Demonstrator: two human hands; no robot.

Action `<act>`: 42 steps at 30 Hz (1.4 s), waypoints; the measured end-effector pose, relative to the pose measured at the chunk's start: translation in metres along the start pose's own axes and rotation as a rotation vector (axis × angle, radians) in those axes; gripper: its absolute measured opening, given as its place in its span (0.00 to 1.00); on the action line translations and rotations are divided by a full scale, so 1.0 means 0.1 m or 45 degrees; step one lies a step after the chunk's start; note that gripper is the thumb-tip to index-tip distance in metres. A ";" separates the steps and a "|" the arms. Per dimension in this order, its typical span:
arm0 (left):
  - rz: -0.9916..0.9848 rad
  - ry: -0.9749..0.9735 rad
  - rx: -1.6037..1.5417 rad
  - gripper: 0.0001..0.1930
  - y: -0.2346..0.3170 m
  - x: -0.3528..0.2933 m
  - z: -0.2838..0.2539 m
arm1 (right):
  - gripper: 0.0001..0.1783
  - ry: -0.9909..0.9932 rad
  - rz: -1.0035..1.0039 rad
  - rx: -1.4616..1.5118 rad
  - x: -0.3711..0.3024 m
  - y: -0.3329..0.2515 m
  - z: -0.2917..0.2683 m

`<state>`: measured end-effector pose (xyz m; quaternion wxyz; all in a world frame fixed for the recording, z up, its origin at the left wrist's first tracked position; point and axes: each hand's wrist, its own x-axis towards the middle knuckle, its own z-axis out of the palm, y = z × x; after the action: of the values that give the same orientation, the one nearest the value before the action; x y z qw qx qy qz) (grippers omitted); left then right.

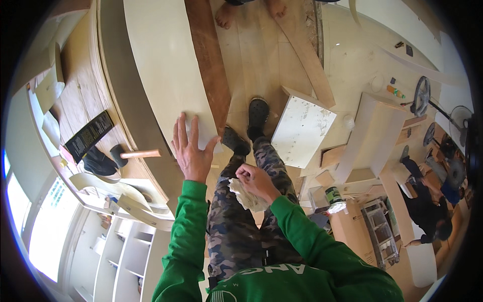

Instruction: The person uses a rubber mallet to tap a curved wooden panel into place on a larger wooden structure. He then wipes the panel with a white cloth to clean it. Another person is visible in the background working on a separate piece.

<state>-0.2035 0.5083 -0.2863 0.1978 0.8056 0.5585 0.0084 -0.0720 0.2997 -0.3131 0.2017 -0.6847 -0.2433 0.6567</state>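
Observation:
My left hand [190, 153] lies with fingers spread on the near end of a long pale board [163, 55]. The board runs away from me toward the top of the view, with a reddish-brown surface [210, 55] along its right side. Over my camouflage trousers, my right hand [255, 182] is closed around a crumpled off-white rag [245, 197], which hangs below its fingers. Both forearms are in green sleeves.
Left stands a wooden worktop with a mallet [138, 154] and a black box [89, 135]. Another person's bare feet [226, 15] show at the far end. Right are a white panel [304, 131], a large box-like cabinet [372, 136], a fan [421, 95] and a crouching person [427, 209].

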 end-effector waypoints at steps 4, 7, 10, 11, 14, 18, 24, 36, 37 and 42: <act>0.017 0.086 0.012 0.43 0.01 0.36 0.04 | 0.02 0.000 0.049 0.018 -0.09 0.20 0.07; 0.024 0.163 0.054 0.44 0.03 0.69 0.06 | 0.03 -0.010 0.115 0.021 -0.10 0.27 0.06; -0.008 0.228 0.074 0.43 0.07 1.02 0.05 | 0.03 0.067 0.069 0.072 -0.08 0.29 0.04; -0.023 0.234 0.078 0.42 0.08 1.12 0.04 | 0.03 0.079 0.065 0.073 -0.08 0.29 0.04; -0.069 0.280 0.079 0.40 0.14 1.40 0.03 | 0.03 0.096 0.056 0.090 -0.08 0.29 0.03; -0.153 0.319 0.077 0.37 0.18 1.63 0.04 | 0.04 0.120 0.068 0.120 -0.09 0.31 0.02; -0.244 0.349 -0.087 0.34 0.11 1.77 0.00 | 0.04 0.157 0.033 0.116 -0.07 0.34 0.02; -0.292 0.346 -0.129 0.32 0.17 1.84 -0.06 | 0.04 0.145 0.078 0.149 -0.09 0.38 0.04; -0.296 0.345 -0.132 0.32 0.17 1.84 -0.06 | 0.04 0.133 0.106 0.139 -0.09 0.38 0.04; -0.295 0.342 -0.130 0.32 0.18 1.83 -0.07 | 0.04 0.126 0.086 0.126 -0.09 0.38 0.05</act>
<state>-0.1201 0.6698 -0.3122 0.1618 0.7162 0.6679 0.1214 -0.0748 0.2639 -0.3286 0.2249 -0.7133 -0.1770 0.6397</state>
